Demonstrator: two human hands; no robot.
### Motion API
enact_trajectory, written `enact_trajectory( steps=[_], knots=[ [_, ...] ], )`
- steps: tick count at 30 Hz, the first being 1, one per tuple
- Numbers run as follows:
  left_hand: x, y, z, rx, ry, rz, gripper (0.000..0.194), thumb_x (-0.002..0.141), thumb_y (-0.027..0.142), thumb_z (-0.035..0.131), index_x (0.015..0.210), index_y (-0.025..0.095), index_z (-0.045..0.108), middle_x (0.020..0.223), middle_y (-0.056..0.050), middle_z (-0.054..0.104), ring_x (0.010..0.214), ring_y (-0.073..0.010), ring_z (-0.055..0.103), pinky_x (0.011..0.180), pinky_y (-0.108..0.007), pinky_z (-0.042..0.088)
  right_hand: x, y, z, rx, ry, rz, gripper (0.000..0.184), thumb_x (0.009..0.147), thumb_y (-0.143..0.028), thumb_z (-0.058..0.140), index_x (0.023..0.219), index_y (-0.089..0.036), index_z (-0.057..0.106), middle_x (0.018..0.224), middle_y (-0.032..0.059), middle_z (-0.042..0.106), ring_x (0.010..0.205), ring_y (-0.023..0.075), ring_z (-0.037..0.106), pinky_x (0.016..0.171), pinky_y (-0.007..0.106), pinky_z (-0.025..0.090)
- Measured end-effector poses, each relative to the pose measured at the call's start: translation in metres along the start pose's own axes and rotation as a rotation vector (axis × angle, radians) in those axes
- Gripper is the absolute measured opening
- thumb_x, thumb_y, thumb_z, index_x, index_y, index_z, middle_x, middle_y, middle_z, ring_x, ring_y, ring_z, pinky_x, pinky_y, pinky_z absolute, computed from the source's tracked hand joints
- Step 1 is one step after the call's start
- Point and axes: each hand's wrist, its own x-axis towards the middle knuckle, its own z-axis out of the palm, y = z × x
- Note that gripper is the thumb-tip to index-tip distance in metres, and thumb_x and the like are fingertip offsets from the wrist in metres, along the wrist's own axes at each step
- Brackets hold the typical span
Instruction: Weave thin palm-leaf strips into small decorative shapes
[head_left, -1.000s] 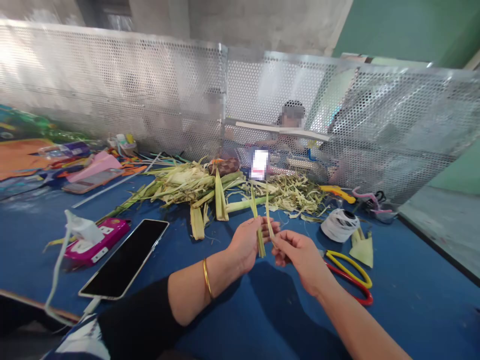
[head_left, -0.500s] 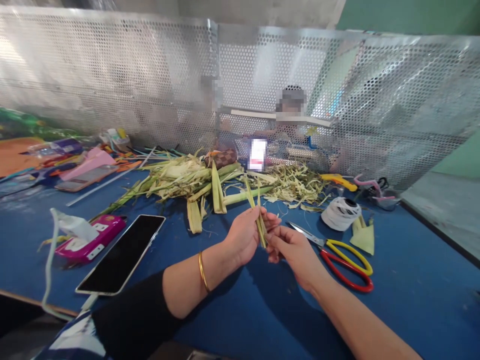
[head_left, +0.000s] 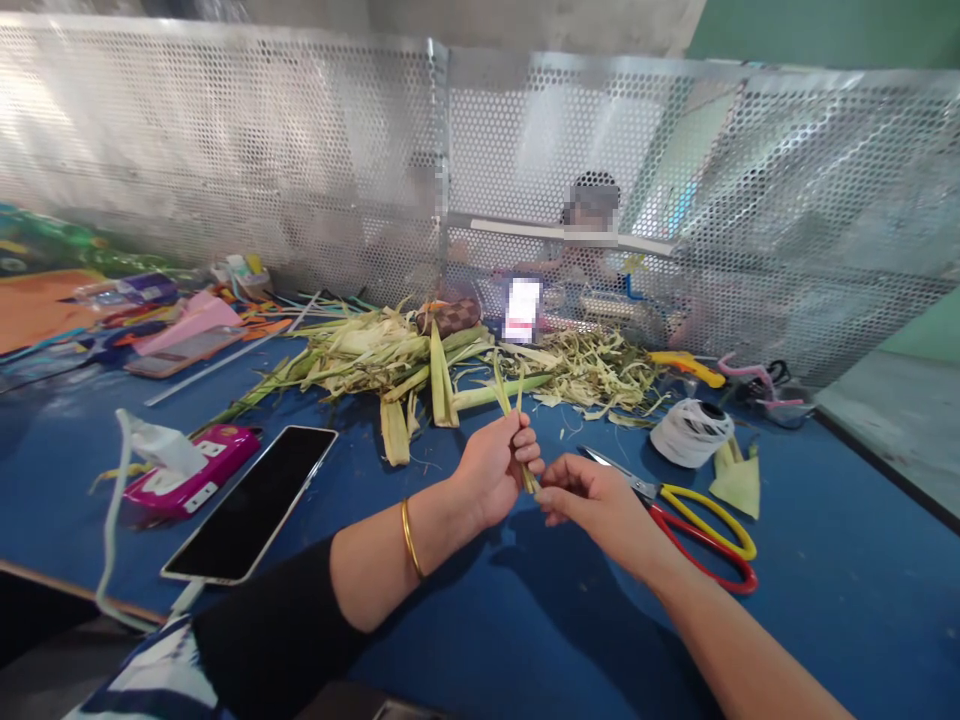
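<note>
Thin pale-green strips [head_left: 504, 394]: fibrous, matt. Red-and-yellow-handled scissors [head_left: 645, 489]: shiny metal blades [head_left: 619, 470], smooth plastic grips [head_left: 726, 517]. Flat blue worktop [head_left: 847, 560]: matt.

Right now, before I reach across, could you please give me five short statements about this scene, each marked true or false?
1. The left hand is closed around thin, pale-green leaf strips. True.
2. The right hand grips the steel scissors with yellow and red handles. False: they lie on the flat blue table.
3. A round spool of white thread sits beyond the scissors. True.
4. The rectangular, black-screened smartphone lies beside that spool. False: it lies on the left, next to the magenta plastic power strip.
5. A thin gold-coloured bangle circles the right forearm. False: it is on the left forearm.
</note>
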Motion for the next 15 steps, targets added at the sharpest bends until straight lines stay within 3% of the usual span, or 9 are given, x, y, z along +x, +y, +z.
enact_trajectory(
  steps=[7, 15],
  knots=[
    [0.001, -0.0012, -0.0011, 0.01, 0.003, -0.035, 0.026, 0.093, 0.032, 0.046, 0.073, 0.016, 0.044, 0.054, 0.009, 0.026, 0.041, -0.0035, 0.024, 0.041, -0.015, 0.025, -0.0027, 0.0018, 0.005, -0.102, 0.034, -0.07, 0.019, 0.072, -0.034, 0.068, 0.068, -0.021, 0.055, 0.061, -0.0044, 0.055, 0.056, 0.0125, 0.054, 0.057, 0.026, 0.046],
    [0.0015, -0.0027, -0.002, 0.01, -0.011, -0.024, 0.026, 0.093, 0.031, 0.046, 0.073, 0.016, 0.045, 0.054, 0.009, 0.026, 0.041, -0.0038, 0.024, 0.04, -0.016, 0.024, -0.0025, 0.0034, 0.0048, -0.242, 0.066, -0.091, 0.02, 0.072, -0.035, 0.068, 0.068, -0.021, 0.054, 0.061, -0.004, 0.055, 0.058, 0.0134, 0.05, 0.056, 0.025, 0.038]
  ],
)
